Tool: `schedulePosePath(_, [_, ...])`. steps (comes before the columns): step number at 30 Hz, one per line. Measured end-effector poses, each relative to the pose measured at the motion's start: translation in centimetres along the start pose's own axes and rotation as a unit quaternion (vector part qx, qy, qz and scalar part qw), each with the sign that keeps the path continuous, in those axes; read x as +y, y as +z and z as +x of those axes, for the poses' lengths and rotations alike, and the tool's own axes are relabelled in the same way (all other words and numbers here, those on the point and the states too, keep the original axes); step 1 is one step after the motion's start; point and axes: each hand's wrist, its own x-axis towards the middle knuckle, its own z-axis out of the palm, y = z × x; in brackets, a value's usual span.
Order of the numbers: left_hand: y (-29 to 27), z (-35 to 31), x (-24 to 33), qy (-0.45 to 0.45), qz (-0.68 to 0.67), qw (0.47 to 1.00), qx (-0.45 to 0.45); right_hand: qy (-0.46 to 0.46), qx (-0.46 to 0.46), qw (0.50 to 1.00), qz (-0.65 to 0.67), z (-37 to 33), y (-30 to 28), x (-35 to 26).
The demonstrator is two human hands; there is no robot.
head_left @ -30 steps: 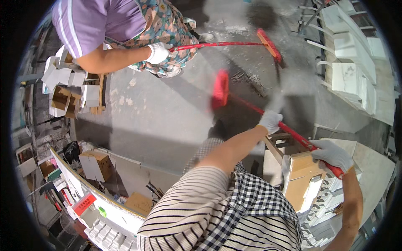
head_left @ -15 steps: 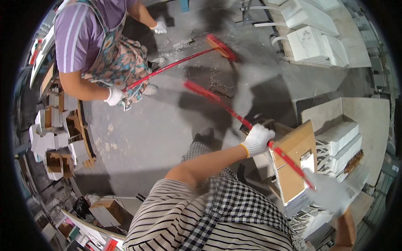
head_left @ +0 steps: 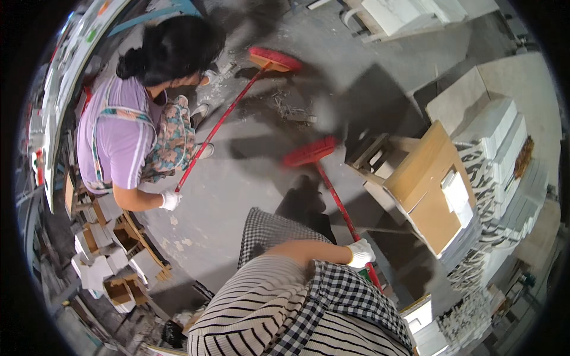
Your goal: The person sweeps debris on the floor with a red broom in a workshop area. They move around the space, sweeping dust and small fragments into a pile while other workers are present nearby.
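My left hand [head_left: 361, 253], in a white glove, is wrapped round the red handle of a push broom [head_left: 337, 199]. The arm reaches across my checked apron to my right. The broom's red head [head_left: 309, 152] is on or just above the grey floor ahead of my foot, blurred by motion. Below my left hand the handle runs down beside the apron, where its end is cut off from sight. My right hand is not visible. Beyond the broom head lies a pile of sweepings [head_left: 295, 113].
A co-worker [head_left: 122, 127] at the left bends over, a gloved hand [head_left: 170, 200] on another red broom [head_left: 218, 126]. Cardboard boxes [head_left: 127, 237] stand low left. At right are a tan board-topped stand [head_left: 433, 190] and stacked white slabs [head_left: 496, 130].
My broom head has swung nearer and to the right, its handle now steeper. My right hand has left view. The co-worker has bent down, and their broom head has shifted left.
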Motion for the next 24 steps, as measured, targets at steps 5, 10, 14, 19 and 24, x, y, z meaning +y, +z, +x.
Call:
schedulePosePath(5, [5.2,-1.3,-0.4,0.008,0.077,0.996,-0.042,0.046,0.009,0.999,0.008,2.2,7.3,-0.2])
schedulePosePath(10, [6.9,-2.3,-2.8,0.015,0.086,0.99,-0.107,0.029,0.038,0.998,0.046,5.7,12.9,-0.4])
schedulePosePath(14, [5.5,-2.1,-3.9,-0.026,0.146,0.967,-0.209,-0.006,0.058,0.997,0.047,7.9,14.1,-0.3])
schedulePosePath(19, [5.1,-3.8,-9.5,-0.053,0.198,0.965,-0.161,-0.116,0.122,0.984,0.056,12.4,13.1,-3.1])
schedulePosePath(24, [2.8,-4.6,-15.9,-0.11,0.199,0.967,-0.112,-0.13,0.161,0.974,0.093,15.6,10.4,-9.0])
